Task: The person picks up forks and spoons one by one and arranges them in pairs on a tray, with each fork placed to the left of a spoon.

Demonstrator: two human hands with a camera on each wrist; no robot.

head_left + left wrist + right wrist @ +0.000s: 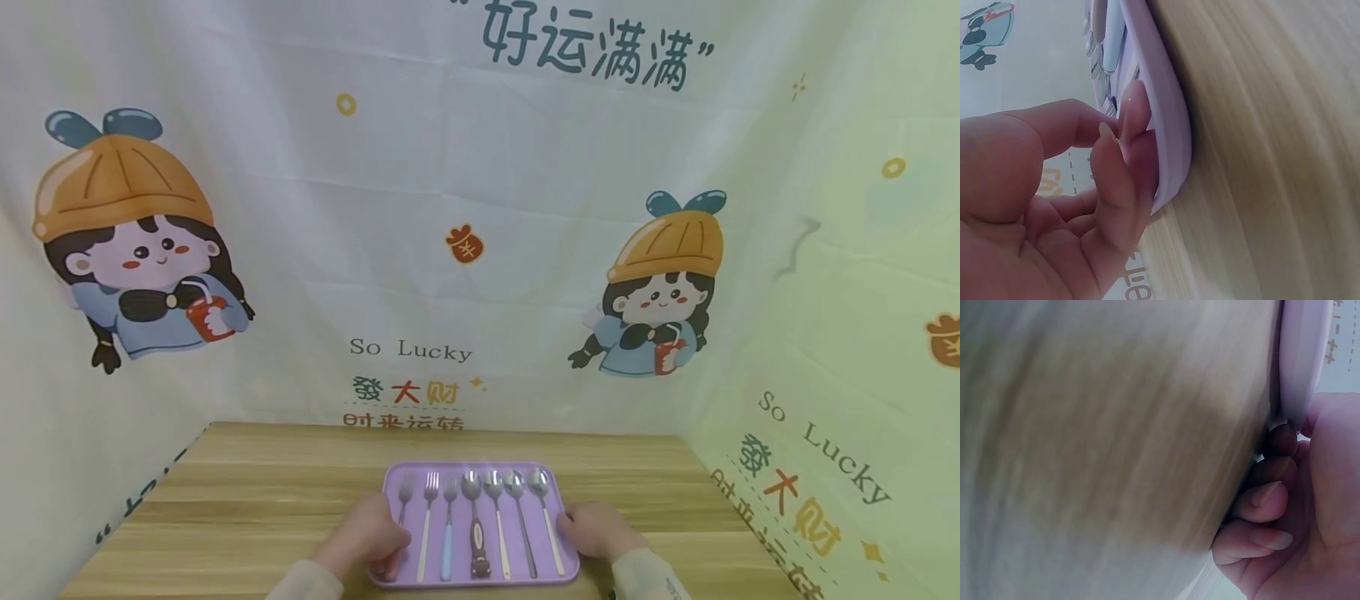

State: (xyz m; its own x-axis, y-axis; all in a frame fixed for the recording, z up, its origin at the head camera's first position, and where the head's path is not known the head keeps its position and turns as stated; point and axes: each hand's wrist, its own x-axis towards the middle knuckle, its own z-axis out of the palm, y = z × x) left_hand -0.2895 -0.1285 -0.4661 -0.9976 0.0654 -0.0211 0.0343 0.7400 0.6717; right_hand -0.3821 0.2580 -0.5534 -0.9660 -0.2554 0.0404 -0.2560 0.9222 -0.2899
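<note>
A lilac tray [453, 582] lies on the wooden table with a row of cutlery on it. My left hand [372, 533] is over its left side, its thumb and fingers pinching the pinkish-red handle of the leftmost fork [406, 489]. In the left wrist view that glossy handle end [1135, 103] shows beside the tray rim. My right hand [597, 530] grips the tray's right edge; in the right wrist view its curled fingers [1266, 500] rest against the table, with the fingertip nearest the tray wall [1300, 362] partly hidden.
Beside the first fork lie a white-handled fork [426, 533] and a blue-handled fork [447, 546]. Farther right are several spoons, one with a brown bear handle [478, 546]. The wooden table [285, 475] extends around the tray, with printed cloth [405, 250] hanging behind and at the sides.
</note>
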